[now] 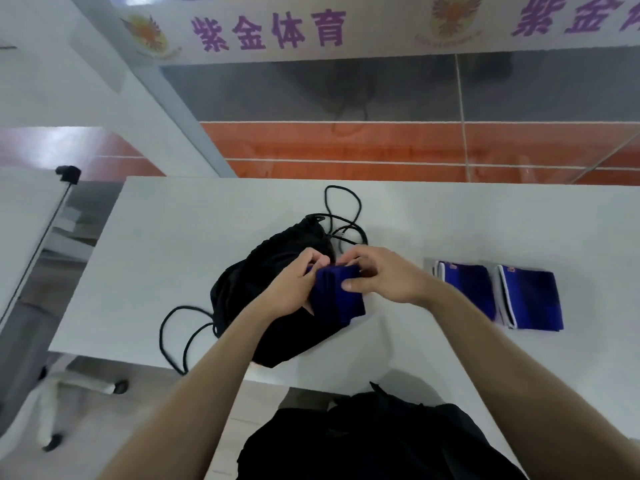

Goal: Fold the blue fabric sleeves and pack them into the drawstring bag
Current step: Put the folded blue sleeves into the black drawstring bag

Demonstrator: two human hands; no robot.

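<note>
Both hands (291, 289) pinch a folded dark-blue sleeve (341, 299) over the black bag (242, 289).

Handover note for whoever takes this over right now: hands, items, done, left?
Left hand and right hand: both grip one folded blue sleeve, held just above the black drawstring bag.
Bag lies on the white table, cords loose at its far and near ends.
Two more folded sleeves lie side by side on the table to the right, untouched.
Done: all three visible sleeves look folded.
Left: put the held sleeve in the bag, then the other two. Whether the bag already holds any cannot be seen.
</note>
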